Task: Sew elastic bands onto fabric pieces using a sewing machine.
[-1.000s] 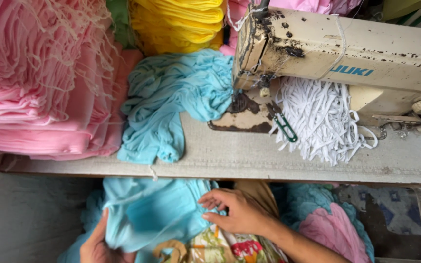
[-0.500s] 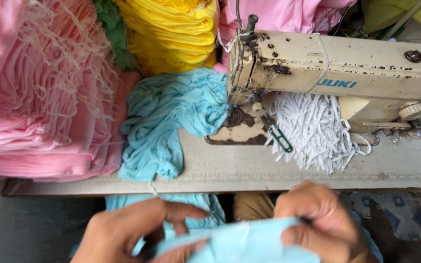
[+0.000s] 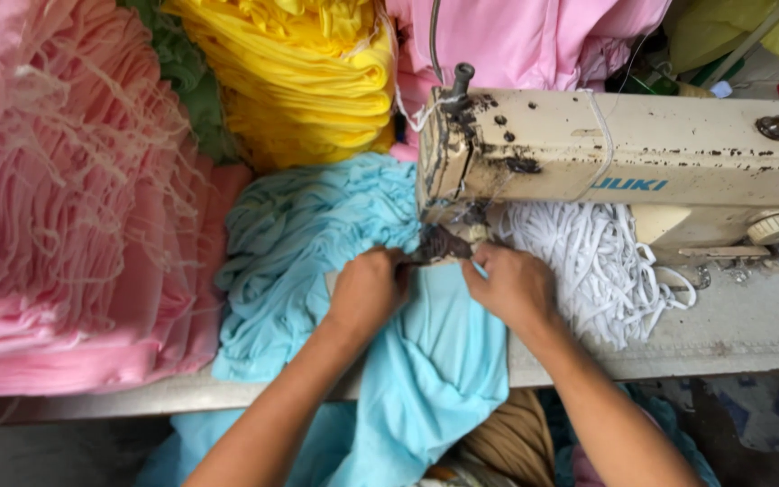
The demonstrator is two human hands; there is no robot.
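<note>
My left hand is clenched on the light blue fabric, knuckles up, pinching it just left of the needle area. My right hand presses and grips the same fabric from the other side, fingers curled toward the presser foot, so both hands hold the cloth right under the head of the sewing machine. The fabric lies over the front edge of the worktop and hangs down toward my lap. Just behind my left hand sits a bunched heap of blue pieces. Touching my right hand's outer side is a tangle of white cord. At the left end of the worktop rests a tall pink stack, and a yellow pile sits at the back edge.
</note>
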